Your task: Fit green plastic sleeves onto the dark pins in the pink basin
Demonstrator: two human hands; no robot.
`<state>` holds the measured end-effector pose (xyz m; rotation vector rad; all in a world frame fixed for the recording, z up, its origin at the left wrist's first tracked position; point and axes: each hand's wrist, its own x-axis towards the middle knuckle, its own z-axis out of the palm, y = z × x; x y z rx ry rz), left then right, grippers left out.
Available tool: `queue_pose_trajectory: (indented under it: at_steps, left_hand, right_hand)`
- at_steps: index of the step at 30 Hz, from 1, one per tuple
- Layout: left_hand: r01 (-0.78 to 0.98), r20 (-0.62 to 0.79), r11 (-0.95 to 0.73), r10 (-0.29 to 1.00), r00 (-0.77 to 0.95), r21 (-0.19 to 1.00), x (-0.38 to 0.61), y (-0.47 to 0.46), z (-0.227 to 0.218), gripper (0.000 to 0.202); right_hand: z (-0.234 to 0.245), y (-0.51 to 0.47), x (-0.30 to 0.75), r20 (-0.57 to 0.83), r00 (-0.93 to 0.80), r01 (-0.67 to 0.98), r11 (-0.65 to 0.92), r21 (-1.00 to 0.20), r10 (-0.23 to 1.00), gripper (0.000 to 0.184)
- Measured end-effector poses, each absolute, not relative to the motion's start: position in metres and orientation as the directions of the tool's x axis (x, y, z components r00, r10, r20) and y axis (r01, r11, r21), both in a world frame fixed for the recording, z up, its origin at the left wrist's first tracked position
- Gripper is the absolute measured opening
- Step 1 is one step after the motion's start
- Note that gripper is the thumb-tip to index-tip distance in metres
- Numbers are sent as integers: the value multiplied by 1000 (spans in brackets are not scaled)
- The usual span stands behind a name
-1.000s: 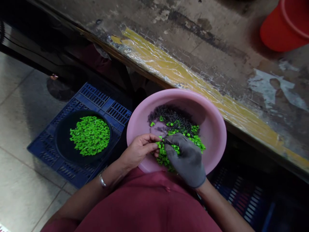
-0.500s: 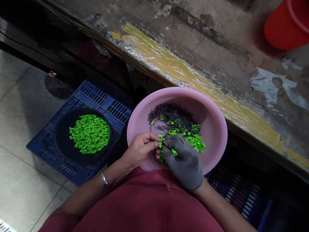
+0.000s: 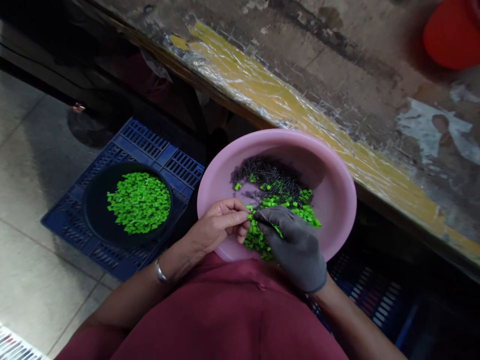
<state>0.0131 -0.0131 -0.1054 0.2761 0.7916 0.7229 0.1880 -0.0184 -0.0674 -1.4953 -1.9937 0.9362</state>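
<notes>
Bare, with a silver bangle at the wrist, my left hand (image 3: 221, 225) pinches a small green plastic piece (image 3: 250, 216) between thumb and forefinger. My right hand (image 3: 294, 247), in a grey glove, is closed with its fingertips right at that piece; whatever is in them is too small to make out. Both hands are over the near side of a pink basin (image 3: 343, 175). Beneath them lie many loose green plastic pieces (image 3: 258, 242). Dark, coiled bits like small springs (image 3: 270, 167) are heaped at the basin's far side, with some green pieces among them.
To the left, a dark round tub (image 3: 93, 210) holds a pile of green pieces (image 3: 140, 202) on a blue slatted crate (image 3: 180, 167). A worn bench with yellow, plastic-wrapped edging (image 3: 240, 70) runs beyond the basin. A red bucket (image 3: 450, 37) stands at top right.
My right hand has shifted slightly right and its fingers have straightened a little. The left thumb now lies flatter along the pinch. The view has shifted slightly.
</notes>
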Motion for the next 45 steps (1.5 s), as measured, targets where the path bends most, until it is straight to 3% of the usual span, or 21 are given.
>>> queue_pose_trajectory:
  at_steps: [7,10,14,16,19,21,24,28,31,34,36,37,39,40,42,44,45]
  left_hand:
    - [-476,-594,809,581,557,345,13,-15,-101,24]
    - [-477,-586,789,610,534,387,14,-16,-100,25]
    - [-465,-562,723,690,456,511,16,-20,-103,22]
    - [-418,-530,664,747,400,620,16,-21,-103,18]
    - [-303,-448,556,819,358,774,16,-23,-98,10]
    - [-265,-368,477,852,372,838,16,-25,-94,7]
    - [-221,-177,273,910,374,936,15,-29,-88,8]
    - [-56,168,-158,933,318,986,12,-37,-82,17]
    - [36,293,-329,882,368,944,-3,-44,-77,26]
    - [218,221,-311,908,357,925,-40,-54,-75,26]
    - [420,158,-241,962,223,875,-79,-62,-79,21]
    - [557,107,-171,984,145,813,-100,-65,-82,19]
    - [781,148,-156,986,82,605,-135,-70,-87,14]
    - [859,191,-135,981,44,493,-147,-71,-88,13]
    - [926,270,-101,963,-1,363,-153,-70,-85,16]
    - [904,258,-115,966,5,411,-135,-66,-76,21]
    - [857,256,-198,963,81,475,-119,-62,-71,21]
  right_hand:
    - [-69,-13,196,57,-433,658,358,-663,900,19]
    - [-73,-14,194,94,-453,689,415,-594,887,18]
    - [-76,-16,189,74,-435,702,389,-597,897,17]
    - [-75,-13,190,6,-399,705,311,-638,917,17]
    - [-68,-3,195,-205,-383,611,80,-788,901,16]
    - [-64,5,199,-367,-429,494,-125,-860,826,18]
    - [-63,11,203,-519,-509,346,-389,-854,687,29]
    - [-73,3,194,-544,-624,123,-616,-778,561,39]
    - [-82,-5,179,-510,-692,75,-652,-755,510,42]
    - [-88,0,163,-526,-662,287,-467,-836,535,34]
    - [-93,12,156,-523,-627,512,-201,-835,578,21]
    - [-96,20,153,-507,-618,627,-13,-779,601,14]
    - [-103,34,150,-470,-641,754,384,-532,608,15]
    - [-108,40,148,-456,-667,745,527,-410,589,17]
    - [-117,47,144,-443,-711,691,660,-295,546,22]
    - [-126,51,140,-414,-760,628,731,-268,501,26]
    - [-131,51,138,-397,-790,581,777,-243,467,27]
